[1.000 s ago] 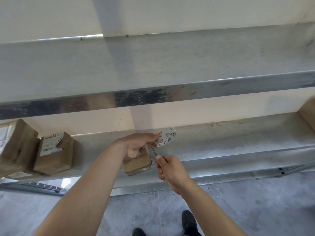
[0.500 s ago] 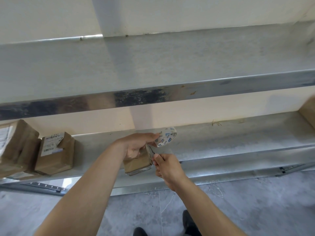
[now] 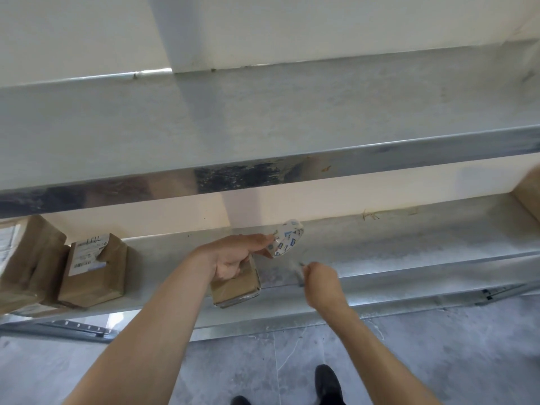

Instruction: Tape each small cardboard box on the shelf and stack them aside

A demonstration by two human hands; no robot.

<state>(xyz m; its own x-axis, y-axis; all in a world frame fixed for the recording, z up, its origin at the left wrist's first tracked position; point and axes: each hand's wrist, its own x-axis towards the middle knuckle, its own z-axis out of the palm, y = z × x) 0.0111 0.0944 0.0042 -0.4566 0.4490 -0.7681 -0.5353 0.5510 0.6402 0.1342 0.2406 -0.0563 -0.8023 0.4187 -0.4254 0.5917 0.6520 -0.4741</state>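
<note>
A small brown cardboard box (image 3: 237, 288) sits at the front edge of the lower metal shelf (image 3: 409, 249). My left hand (image 3: 230, 258) rests its palm on the box's top, and its fingers hold a white tape roll (image 3: 287, 238) with blue print just above and to the right of the box. My right hand (image 3: 321, 285) is closed to the right of the box, gripping a thin dark tool (image 3: 301, 271) that is blurred by motion. I cannot tell what the tool is.
Two labelled cardboard boxes (image 3: 93, 270) (image 3: 26, 258) stand together at the left end of the lower shelf. Another brown box (image 3: 530, 191) shows at the right edge. The upper shelf's metal lip (image 3: 380, 157) overhangs the work area. Grey floor and my shoes (image 3: 328, 384) lie below.
My right hand has pulled away to the right from the gap between the roll and the box. My left hand, the roll and the box have stayed put.
</note>
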